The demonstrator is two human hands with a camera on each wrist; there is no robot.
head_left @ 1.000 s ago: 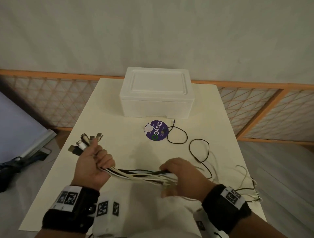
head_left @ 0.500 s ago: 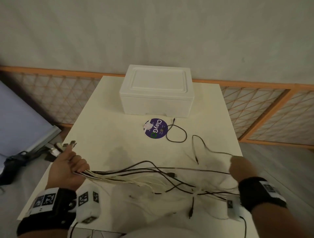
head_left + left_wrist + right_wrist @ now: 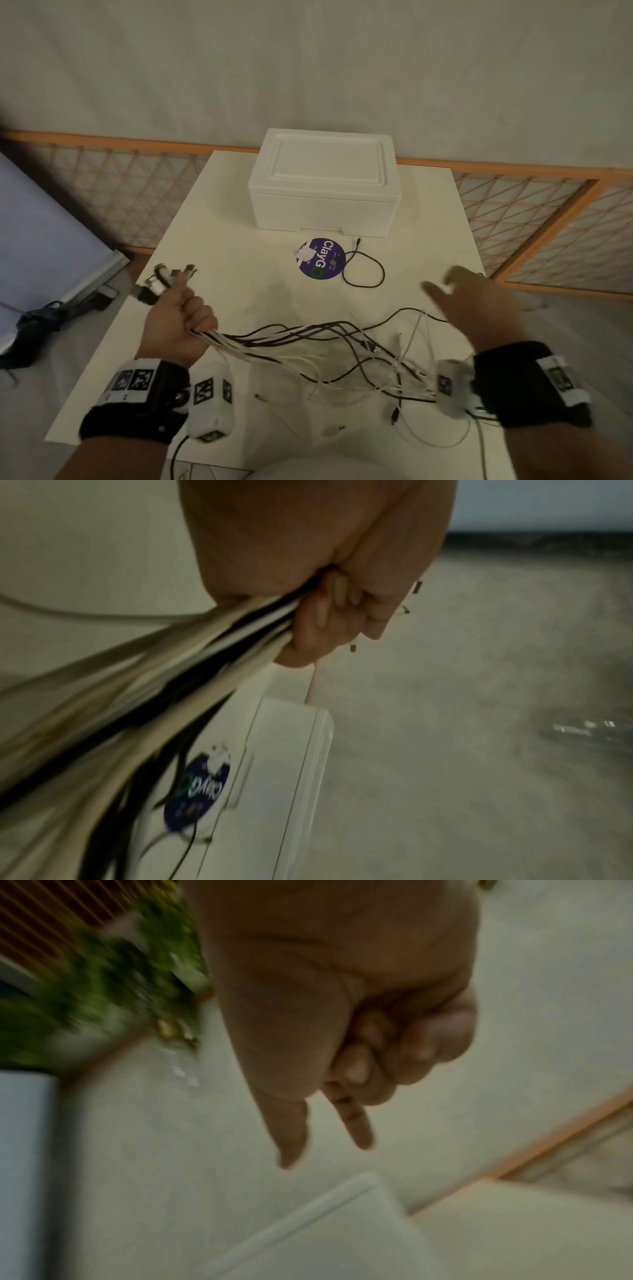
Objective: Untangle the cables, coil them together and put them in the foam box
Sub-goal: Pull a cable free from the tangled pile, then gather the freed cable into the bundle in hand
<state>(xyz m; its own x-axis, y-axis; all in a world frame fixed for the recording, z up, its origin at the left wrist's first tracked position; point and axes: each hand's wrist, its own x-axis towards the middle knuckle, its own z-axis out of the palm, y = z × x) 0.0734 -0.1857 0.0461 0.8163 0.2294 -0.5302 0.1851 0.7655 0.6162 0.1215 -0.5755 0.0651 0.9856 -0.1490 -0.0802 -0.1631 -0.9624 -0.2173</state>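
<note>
My left hand [image 3: 181, 311] grips a bundle of black and white cables [image 3: 308, 342] near their plug ends, and the connectors [image 3: 164, 279] stick out above the fist. The loose lengths fan out to the right over the white table [image 3: 239, 274] in a tangle. In the left wrist view the fingers [image 3: 329, 615] are curled round the cables [image 3: 171, 683]. My right hand [image 3: 455, 291] hovers above the table's right side, fingers spread, holding nothing; the right wrist view is blurred and shows this hand [image 3: 325, 1139] empty. The white foam box [image 3: 322, 185] stands shut at the back of the table.
A purple round sticker [image 3: 320, 258] lies in front of the box, with a thin black cable loop [image 3: 363, 270] beside it. A wooden lattice screen [image 3: 513, 219] runs behind the table. A pale board [image 3: 44, 240] and dark items lie on the floor at left.
My right hand ran along the bundle to the right, let go and lifted away open. The cable ends have dropped and spread over the table. The left hand keeps its grip.
</note>
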